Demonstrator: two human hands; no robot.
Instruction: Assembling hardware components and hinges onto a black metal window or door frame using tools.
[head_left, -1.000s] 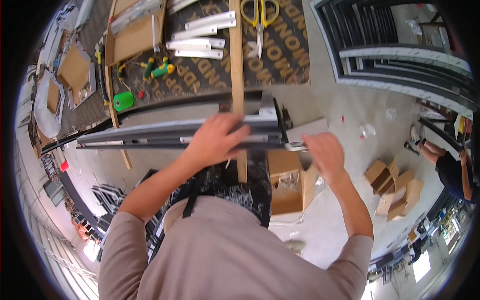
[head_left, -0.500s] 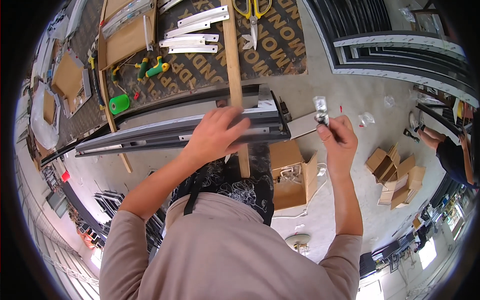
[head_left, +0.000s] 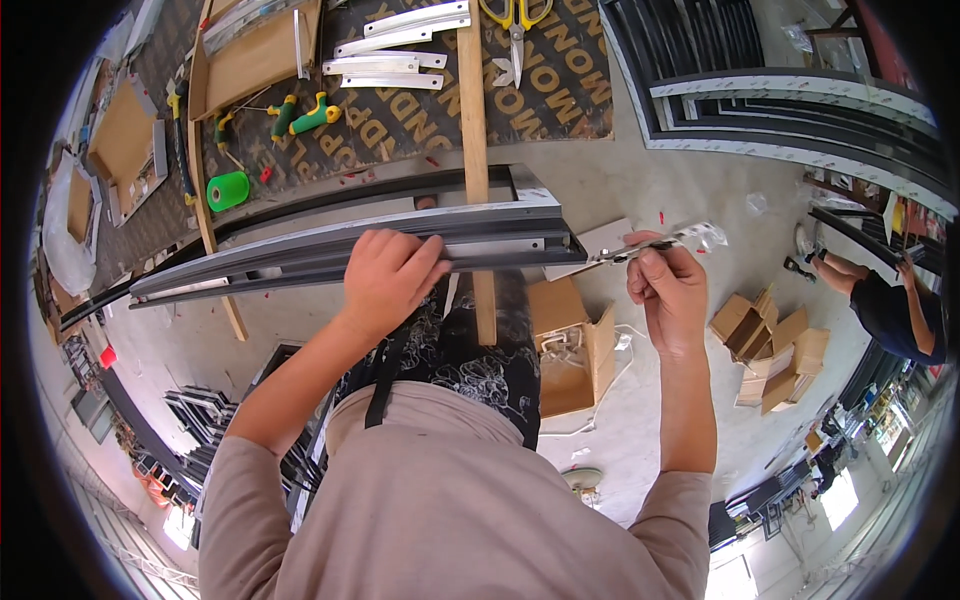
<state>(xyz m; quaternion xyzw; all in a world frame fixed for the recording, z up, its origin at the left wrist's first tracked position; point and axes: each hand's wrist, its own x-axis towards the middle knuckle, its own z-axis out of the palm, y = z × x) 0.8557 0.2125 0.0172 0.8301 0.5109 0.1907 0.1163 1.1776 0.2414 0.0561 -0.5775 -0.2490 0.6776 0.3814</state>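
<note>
A long dark metal frame (head_left: 330, 246) lies across in front of me, with a pale metal strip (head_left: 495, 247) set in its groove. My left hand (head_left: 392, 280) has its fingers bent over the frame's near side, beside the strip. At the frame's right end, my right hand (head_left: 668, 292) pinches a slim silvery metal fitting (head_left: 650, 248). The fitting lies nearly level, its left tip close to the frame's corner; I cannot tell whether they touch. Crumpled clear plastic (head_left: 708, 237) shows at its other end.
Wooden battens (head_left: 473, 110) lie under the frame. The printed board (head_left: 560, 90) holds metal strips (head_left: 385, 64), yellow-handled scissors (head_left: 516, 35), green-handled tools (head_left: 315, 116) and a green roll (head_left: 228, 190). Cardboard boxes (head_left: 603, 350) stand below; stacked frames (head_left: 760, 100) and another person (head_left: 895, 305) are right.
My left hand has moved left and settled on the frame, uncovering the pale strip. My right hand has turned the fitting from upright to nearly level, with one end toward the frame's corner.
</note>
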